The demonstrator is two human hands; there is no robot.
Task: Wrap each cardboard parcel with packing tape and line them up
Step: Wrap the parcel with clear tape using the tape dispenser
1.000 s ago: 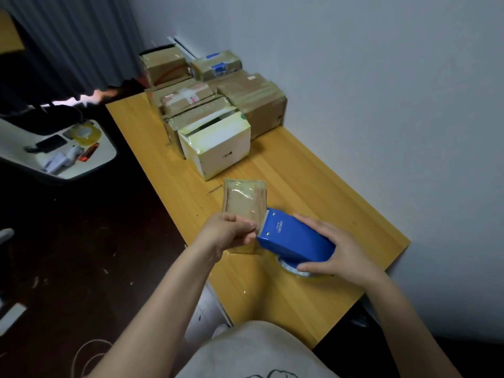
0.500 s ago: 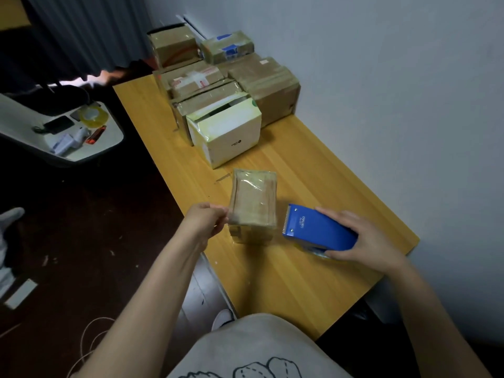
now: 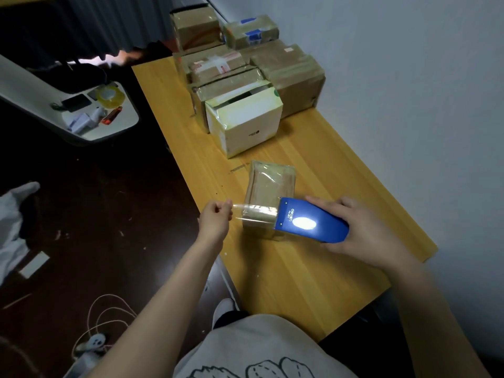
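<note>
I see the small brown cardboard parcel (image 3: 270, 184) lying flat on the yellow wooden table (image 3: 313, 271), close to the table's left edge and about halfway along it. Its top is glossy with clear film. The right hand (image 3: 365, 231) grips the blue plastic tape dispenser (image 3: 313, 223), with the fingers curled over its far side and the thumb along the near side. A bright glare spot sits on the dispenser's top plate. Its front edge lies over the near right part of the parcel; I cannot tell whether the two touch.

From that front edge a strip of clear packing tape (image 3: 253, 214) runs left across the parcel's near end to the left hand (image 3: 215, 219). That hand pinches the free end between the thumb and curled fingers, just beyond the parcel's left side, about over the table's left edge. The strip looks stretched flat, but I cannot make out whether it is stuck to the cardboard.

Farther up the table, well apart from both hands, a white rectangular box (image 3: 245, 124) stands at the front of a cluster. Several taped brown cardboard boxes (image 3: 294, 77) are packed close behind and beside it, up against the pale wall (image 3: 395, 77). Off to the left, over the dark floor, a white side table (image 3: 120, 124) carries a yellowish roll of tape (image 3: 110, 95) and some small items I cannot identify
</note>
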